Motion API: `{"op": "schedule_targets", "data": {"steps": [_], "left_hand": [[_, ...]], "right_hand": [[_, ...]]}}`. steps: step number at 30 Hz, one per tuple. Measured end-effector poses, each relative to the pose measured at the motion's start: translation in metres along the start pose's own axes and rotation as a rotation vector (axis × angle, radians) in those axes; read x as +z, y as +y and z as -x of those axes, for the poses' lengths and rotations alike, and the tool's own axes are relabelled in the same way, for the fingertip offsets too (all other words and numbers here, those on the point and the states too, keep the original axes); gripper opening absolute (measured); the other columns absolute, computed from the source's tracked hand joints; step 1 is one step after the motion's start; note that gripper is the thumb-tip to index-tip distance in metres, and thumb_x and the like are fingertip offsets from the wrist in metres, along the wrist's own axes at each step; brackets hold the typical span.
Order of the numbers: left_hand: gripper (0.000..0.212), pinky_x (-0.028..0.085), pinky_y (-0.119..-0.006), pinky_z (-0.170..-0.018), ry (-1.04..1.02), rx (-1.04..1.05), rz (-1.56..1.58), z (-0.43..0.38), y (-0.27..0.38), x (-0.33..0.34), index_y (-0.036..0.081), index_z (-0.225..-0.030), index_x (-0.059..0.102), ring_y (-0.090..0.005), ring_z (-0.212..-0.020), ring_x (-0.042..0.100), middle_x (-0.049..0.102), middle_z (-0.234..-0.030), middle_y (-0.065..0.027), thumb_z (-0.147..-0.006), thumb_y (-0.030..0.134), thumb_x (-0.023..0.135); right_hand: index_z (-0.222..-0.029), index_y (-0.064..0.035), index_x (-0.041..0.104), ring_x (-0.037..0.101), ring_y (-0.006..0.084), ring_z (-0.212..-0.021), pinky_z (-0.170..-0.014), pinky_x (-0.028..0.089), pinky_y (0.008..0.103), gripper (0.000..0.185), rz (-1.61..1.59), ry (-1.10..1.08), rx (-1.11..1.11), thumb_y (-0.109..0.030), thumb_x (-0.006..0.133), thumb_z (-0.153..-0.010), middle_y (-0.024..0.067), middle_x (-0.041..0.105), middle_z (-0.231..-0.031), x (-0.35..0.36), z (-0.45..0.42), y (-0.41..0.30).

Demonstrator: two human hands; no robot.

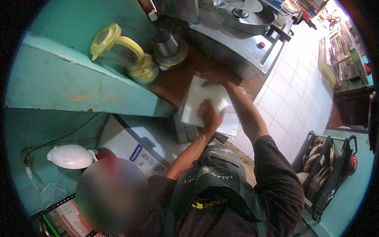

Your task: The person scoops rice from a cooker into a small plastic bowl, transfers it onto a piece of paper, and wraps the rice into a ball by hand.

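A stack of thin white sheets (192, 100), paper or plastic film, lies on a brown wooden counter (168, 84) in front of me. My left hand (210, 116) rests over the middle of the stack, its thumb apart from the curled fingers; motion blurs it. Across the far edge of the sheets reaches my right hand (217, 81), in shadow, with its fingers stretched leftward. Whether either hand pinches a sheet is unclear. Loose sheet corners stick out at the right, beneath my right forearm. I wear a dark apron (180, 198) over a dark shirt.
A pitcher (139, 63) with a yellow lid and a metal vessel (168, 47) stand at the back left. Beyond is a steel stove (219, 32) bearing a frying pan (251, 25). White tiles (287, 97) run along the right, near a black rack (328, 174) of metal lids.
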State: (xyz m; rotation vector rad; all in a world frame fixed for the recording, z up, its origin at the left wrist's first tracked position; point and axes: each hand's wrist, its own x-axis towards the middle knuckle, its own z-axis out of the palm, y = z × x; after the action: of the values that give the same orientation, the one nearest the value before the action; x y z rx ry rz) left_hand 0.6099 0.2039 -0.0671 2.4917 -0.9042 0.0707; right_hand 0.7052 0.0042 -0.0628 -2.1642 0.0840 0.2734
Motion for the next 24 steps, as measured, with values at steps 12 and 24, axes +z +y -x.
{"op": "schedule_targets", "data": {"steps": [12, 24], "left_hand": [[0.081, 0.028, -0.057, -0.086, 0.084, 0.044, -0.03, 0.001, 0.006, 0.006, -0.001, -0.123, 0.039, -0.0397, -0.115, 0.035, 0.04, -0.126, -0.0222, -0.071, 0.057, 0.062], [0.08, 0.023, -0.061, -0.094, -0.079, -0.036, 0.039, -0.001, 0.013, -0.004, -0.004, -0.13, 0.032, -0.0403, -0.122, 0.03, 0.035, -0.132, -0.0245, -0.078, 0.052, 0.056]], "right_hand": [[-0.12, -0.0028, 0.052, 0.047, 0.0303, -0.116, -0.098, 0.038, 0.0394, 0.057, 0.338, 0.028, -0.01, -0.037, 0.068, -0.077, 0.0156, 0.049, -0.128, -0.019, 0.042, 0.033], [-0.094, -0.0115, 0.067, 0.061, 0.0297, -0.08, -0.067, 0.05, 0.0382, 0.017, 0.473, 0.348, -0.055, -0.02, 0.059, -0.082, 0.0116, 0.064, -0.088, 0.005, 0.145, -0.045]]}}
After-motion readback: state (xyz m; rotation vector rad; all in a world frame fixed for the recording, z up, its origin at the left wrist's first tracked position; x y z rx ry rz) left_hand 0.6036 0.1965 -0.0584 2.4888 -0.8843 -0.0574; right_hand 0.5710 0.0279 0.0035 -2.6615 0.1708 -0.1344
